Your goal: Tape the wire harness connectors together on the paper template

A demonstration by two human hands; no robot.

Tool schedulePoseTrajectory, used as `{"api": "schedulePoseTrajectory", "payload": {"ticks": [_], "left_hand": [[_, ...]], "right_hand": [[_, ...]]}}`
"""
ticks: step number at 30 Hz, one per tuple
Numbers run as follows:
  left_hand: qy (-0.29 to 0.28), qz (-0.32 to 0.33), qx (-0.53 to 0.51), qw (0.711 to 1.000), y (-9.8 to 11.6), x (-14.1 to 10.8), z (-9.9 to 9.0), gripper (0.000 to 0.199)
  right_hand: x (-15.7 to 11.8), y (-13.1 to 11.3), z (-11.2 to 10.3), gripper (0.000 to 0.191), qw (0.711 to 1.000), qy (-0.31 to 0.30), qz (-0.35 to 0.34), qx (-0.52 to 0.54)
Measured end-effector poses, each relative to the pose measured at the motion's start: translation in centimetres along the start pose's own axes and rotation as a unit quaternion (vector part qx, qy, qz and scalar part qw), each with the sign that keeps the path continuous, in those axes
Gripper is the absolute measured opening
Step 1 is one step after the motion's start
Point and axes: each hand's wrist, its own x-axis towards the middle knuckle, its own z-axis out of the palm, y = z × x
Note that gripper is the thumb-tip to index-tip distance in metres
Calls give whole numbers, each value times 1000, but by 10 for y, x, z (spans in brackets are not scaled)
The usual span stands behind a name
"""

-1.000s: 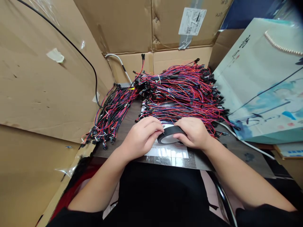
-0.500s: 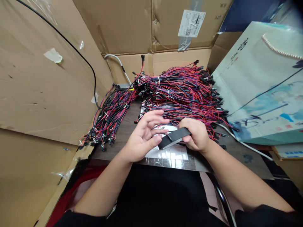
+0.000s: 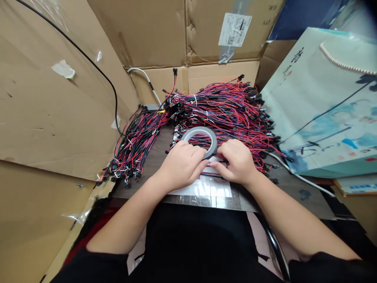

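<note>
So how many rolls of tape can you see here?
1: the roll of tape is in the left hand, in front of the piled wires. Any others under the wires would be hidden.

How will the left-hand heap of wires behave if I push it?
The heap of wires would probably flex and sag, being thin strands. Its black connectors could snag, since they lie jumbled together at the near end. Rolling looks unlikely, as it is spread loosely over the table.

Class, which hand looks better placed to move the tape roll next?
Probably the left hand: its fingers overlap the tape roll's lower rim, while the right hand sits at its lower right.
</note>
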Motion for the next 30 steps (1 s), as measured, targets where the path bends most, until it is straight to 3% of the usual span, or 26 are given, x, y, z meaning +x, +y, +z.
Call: {"api": "schedulePoseTrajectory", "payload": {"ticks": [3,7,19,23,26,30], "left_hand": [[-9,25,52,998,-6,4,8,29],[0,28,72,997,-12,5,18,28],[-12,-16,1,1000,-25,2,29,21],[8,-47,-21,999,-25,2,32,21],[38,-20,-52,998,-24,3,35,29],[75,-1,-77,994,-25,4,39,22]], "right_hand": [[0,0,4,23,999,-20,15,-38],[0,2,8,24,997,-62,-17,-37],[-4,-4,16,26,987,-68,-125,-76],[-3,-4,14,27,988,-67,-107,-92],[-2,-4,11,28,990,-63,-84,-98],[0,-5,7,28,991,-67,-70,-94]]}}
